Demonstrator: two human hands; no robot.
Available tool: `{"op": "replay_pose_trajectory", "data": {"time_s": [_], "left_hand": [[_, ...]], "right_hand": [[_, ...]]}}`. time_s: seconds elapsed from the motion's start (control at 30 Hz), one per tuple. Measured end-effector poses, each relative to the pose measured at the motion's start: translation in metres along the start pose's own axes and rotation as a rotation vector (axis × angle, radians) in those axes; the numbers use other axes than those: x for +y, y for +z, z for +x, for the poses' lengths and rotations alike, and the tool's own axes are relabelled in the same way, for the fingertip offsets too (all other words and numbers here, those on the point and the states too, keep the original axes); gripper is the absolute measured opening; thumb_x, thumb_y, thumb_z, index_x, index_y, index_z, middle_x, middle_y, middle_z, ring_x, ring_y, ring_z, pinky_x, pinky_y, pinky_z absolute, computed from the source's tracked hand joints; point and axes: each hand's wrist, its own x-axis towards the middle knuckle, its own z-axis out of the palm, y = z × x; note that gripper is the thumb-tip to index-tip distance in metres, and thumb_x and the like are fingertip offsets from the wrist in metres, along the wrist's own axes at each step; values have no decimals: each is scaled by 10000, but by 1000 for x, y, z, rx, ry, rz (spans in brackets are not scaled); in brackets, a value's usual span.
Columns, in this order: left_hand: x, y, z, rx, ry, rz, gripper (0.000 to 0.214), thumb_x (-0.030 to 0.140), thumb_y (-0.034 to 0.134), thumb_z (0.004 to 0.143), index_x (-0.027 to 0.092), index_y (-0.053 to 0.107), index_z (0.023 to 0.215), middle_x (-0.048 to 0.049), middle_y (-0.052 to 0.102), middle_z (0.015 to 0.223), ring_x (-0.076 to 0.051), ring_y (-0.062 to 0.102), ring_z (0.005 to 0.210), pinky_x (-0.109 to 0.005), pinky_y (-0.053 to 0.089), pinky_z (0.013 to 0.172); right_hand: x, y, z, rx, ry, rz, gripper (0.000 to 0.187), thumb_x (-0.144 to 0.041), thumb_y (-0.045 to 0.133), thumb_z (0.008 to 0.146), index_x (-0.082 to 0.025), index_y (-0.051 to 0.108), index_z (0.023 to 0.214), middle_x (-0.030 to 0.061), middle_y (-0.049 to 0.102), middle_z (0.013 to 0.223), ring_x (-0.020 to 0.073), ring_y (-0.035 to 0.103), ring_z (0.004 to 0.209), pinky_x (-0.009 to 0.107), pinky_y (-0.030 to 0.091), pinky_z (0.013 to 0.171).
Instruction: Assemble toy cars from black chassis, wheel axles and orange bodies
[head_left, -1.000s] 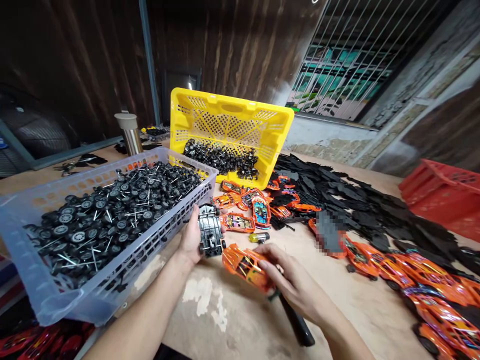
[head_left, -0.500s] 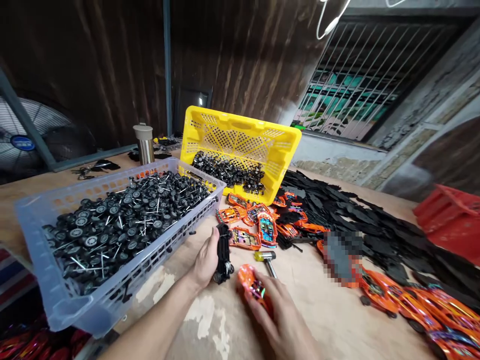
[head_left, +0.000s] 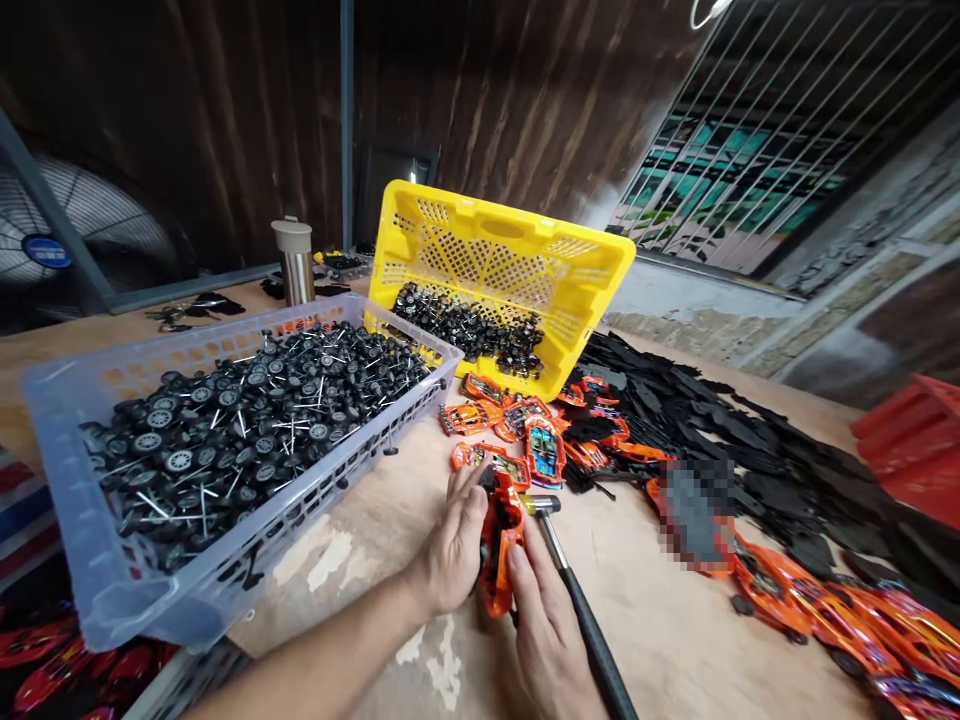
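Note:
My left hand point(head_left: 452, 548) and my right hand point(head_left: 546, 628) press together on one orange toy car body point(head_left: 499, 545) with a black chassis against its left side, held on edge just above the wooden table point(head_left: 675, 620). Both hands are closed on it. A small hammer point(head_left: 577, 600) with a black handle and a yellow and silver head lies on the table right beside my right hand. Loose orange car bodies point(head_left: 525, 430) lie just beyond the hands.
A clear basket point(head_left: 67, 480) of black wheels on axles stands at the left. A tilted yellow crate point(head_left: 577, 300) holds more wheels. Black chassis plates point(head_left: 750, 450) cover the right side, with assembled orange cars point(head_left: 840, 610) in front. A steel flask point(head_left: 295, 262) and a red crate point(head_left: 915, 440) stand farther off.
My left hand brought the black chassis to the right, and my right hand brought the orange body up against it. The two parts now sit pressed together between both hands.

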Motion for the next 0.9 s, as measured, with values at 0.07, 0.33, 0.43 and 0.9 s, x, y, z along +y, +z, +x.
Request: {"op": "replay_pose_trajectory", "data": {"time_s": [0.07, 0.33, 0.43, 0.9], "left_hand": [[-2, 0, -1, -12, 20, 56, 568, 508, 337, 968, 177, 471, 1411, -63, 367, 1540, -204, 182, 1474, -361, 84, 1224], [-8, 3, -9, -54, 2, 163, 609, 505, 303, 974, 167, 359, 1477, -65, 279, 1579, -199, 99, 1490, -375, 65, 1227], [-3, 4, -7, -40, -17, 88, 590, 519, 332, 965, 186, 424, 1443, -65, 321, 1562, -216, 152, 1481, -372, 77, 1225], [7, 9, -2, -243, -217, -458, 360, 372, 601, 880, 150, 645, 1159, -85, 698, 1115, -257, 628, 1068, -334, 477, 953]], "right_hand": [[1, 1, 1, -21, -11, 7, 480, -427, 429, 971, -291, 443, 1431, 9, 437, 1490, 236, 345, 1409, 482, 287, 1170], [2, 6, 2, -21, -17, -89, 489, -437, 446, 961, -262, 472, 1417, 56, 456, 1477, 267, 405, 1374, 499, 329, 1143], [0, 5, 1, -38, -57, -143, 494, -409, 435, 968, -283, 423, 1446, 50, 432, 1495, 270, 389, 1383, 496, 341, 1136], [-13, 0, 11, 25, 45, 193, 682, -397, 634, 854, -232, 332, 1443, 119, 425, 1461, 262, 464, 1313, 428, 416, 1078]]}}
